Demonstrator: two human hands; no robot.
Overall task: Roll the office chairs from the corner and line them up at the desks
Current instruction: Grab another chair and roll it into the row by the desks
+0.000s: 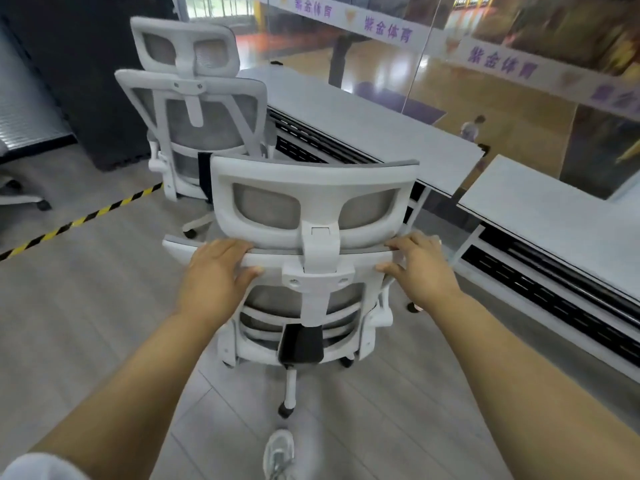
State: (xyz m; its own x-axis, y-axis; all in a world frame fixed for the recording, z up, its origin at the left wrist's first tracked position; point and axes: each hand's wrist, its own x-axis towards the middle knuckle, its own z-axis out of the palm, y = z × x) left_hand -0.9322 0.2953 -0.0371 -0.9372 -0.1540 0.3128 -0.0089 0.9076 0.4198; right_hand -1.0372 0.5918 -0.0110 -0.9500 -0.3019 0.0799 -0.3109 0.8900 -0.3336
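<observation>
Both hands are closed over the top rail of a white mesh office chair [311, 271]: the left hand [216, 271] is wrapped on the rail's left part, the right hand [419, 268] on its right. A second chair [194, 123] is seen beyond, pushed against a grey worktop [363, 116]. Another worktop [554, 216] is placed to the right. Striped tape [79, 221] is laid across the floor.

Bright, even and soft throughout, with only faint shadows under the white mesh-backed office chair [311, 271]. Glossy glare across the orange-brown wooden court floor [485, 98] beyond the glass. Strongly bowed at the edges, wide-angle. Smeared by motion blur, worst on the purple-lettered white banner [502, 64] and the grey trainer [278, 453].
</observation>
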